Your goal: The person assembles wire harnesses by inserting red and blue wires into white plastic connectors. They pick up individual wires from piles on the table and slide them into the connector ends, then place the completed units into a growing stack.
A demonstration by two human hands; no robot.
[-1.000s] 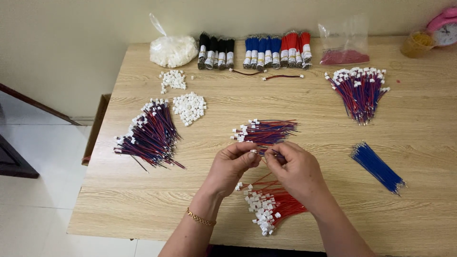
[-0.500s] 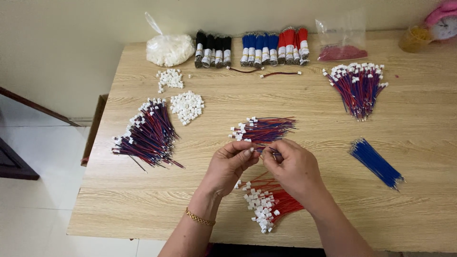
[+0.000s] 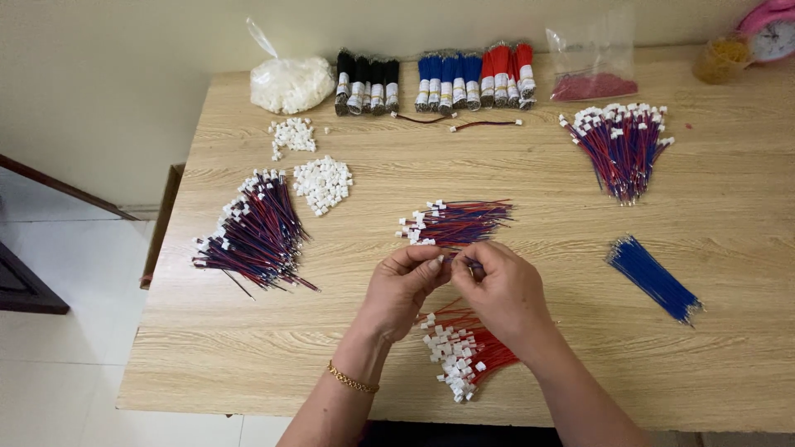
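Note:
My left hand (image 3: pixel 404 284) and my right hand (image 3: pixel 502 290) meet over the middle of the wooden table (image 3: pixel 538 174), fingertips pinched together on a small connector with a thin wire (image 3: pixel 454 259); the piece is mostly hidden by my fingers. Just beyond my hands lies a small pile of red-and-blue wires with white connectors (image 3: pixel 454 222). Under my wrists, near the front edge, lies a bunch of red wires with white connectors (image 3: pixel 464 358).
A large red-and-blue wire pile (image 3: pixel 252 234) lies left, another (image 3: pixel 619 145) at right, loose blue wires (image 3: pixel 654 277) right. White connector heaps (image 3: pixel 324 184) (image 3: pixel 292 136), a white bag (image 3: pixel 290 83), black, blue and red bundles (image 3: pixel 435 79) and a bag of red pieces (image 3: pixel 593 70) line the back.
My hands stay pinched together over the same spot; only the fingers shift slightly. The piles on the table have not moved.

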